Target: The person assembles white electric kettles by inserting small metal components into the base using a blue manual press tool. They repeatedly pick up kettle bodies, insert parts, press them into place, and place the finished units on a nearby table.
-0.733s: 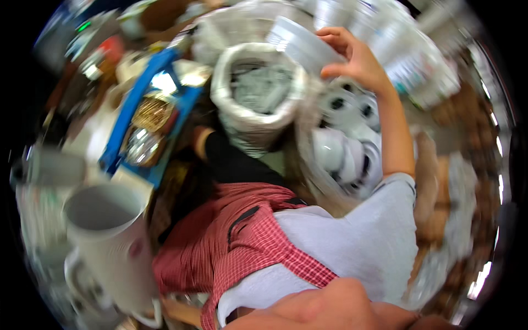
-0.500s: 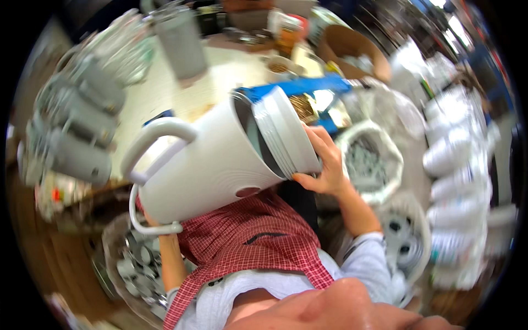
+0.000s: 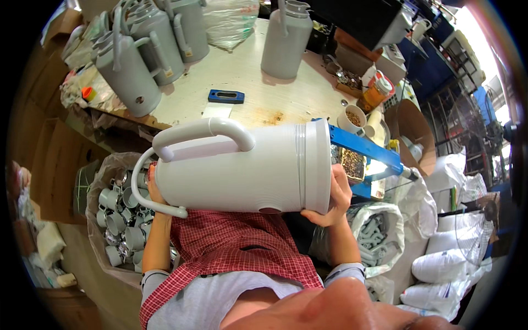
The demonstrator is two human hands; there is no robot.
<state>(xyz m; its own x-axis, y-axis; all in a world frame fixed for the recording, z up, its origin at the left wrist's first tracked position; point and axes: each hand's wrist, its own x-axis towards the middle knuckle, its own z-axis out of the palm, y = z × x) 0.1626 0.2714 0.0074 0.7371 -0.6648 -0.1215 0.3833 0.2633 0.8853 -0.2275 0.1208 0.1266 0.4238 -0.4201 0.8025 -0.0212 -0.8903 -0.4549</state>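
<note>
A pale grey thermos jug (image 3: pixel 231 170) lies sideways between my hands, its big side handle facing the table. My left hand (image 3: pixel 154 187) grips its left end, partly hidden by the jug and a thin curved carrying handle (image 3: pixel 141 184). Over the right end sits a ribbed base cap (image 3: pixel 318 165), flush or nearly so with the body. My right hand (image 3: pixel 333 199) is closed on this cap, thumb below and fingers over its flat outer face.
Several finished-looking grey jugs (image 3: pixel 129 74) stand at the table's left, another (image 3: pixel 287 41) at the back. A blue metal frame (image 3: pixel 366 147) is beside my right hand. Bags of metal-rimmed parts (image 3: pixel 115 220) and grey handles (image 3: pixel 374 236) flank me. A blue flat tool (image 3: pixel 226 97) lies on the table.
The base cap was tilted and partly out of the jug; now it sits straight on the end. The jug has turned from slanted to level. My view has swung too.
</note>
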